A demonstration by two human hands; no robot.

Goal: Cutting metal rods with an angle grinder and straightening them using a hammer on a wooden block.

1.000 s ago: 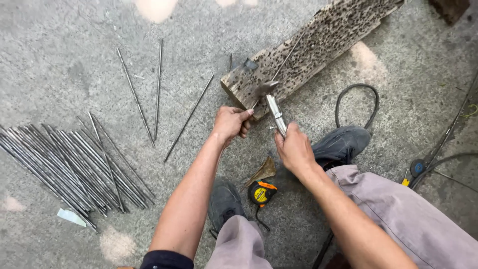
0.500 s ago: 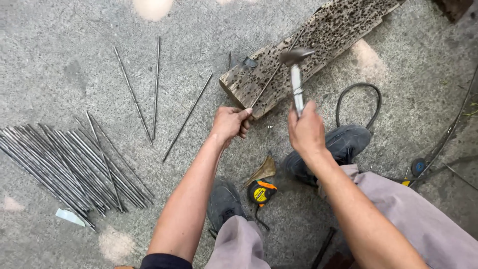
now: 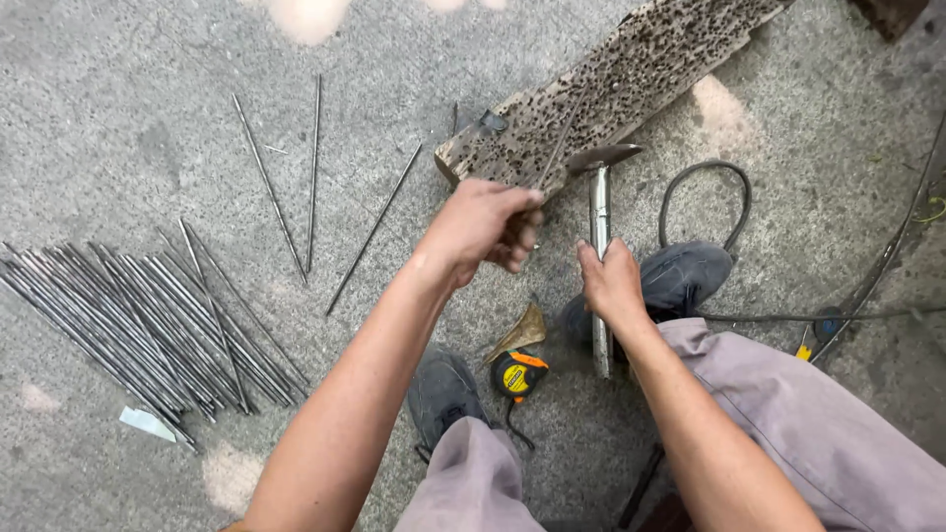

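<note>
My left hand is closed around the near end of a thin metal rod that slants up across a pitted wooden plank lying on the concrete. My right hand grips the metal handle of a hammer, whose head hovers at the plank's near edge, just right of the rod. Both hands are close together in front of my knees.
A bundle of several thin rods lies at left, with three loose rods beside it. A yellow and black tape measure and a dry leaf lie between my shoes. A black cable loops at right.
The hammer went up over the plank and has come back down toward its near edge. My left hand has shifted right and up along the rod.
</note>
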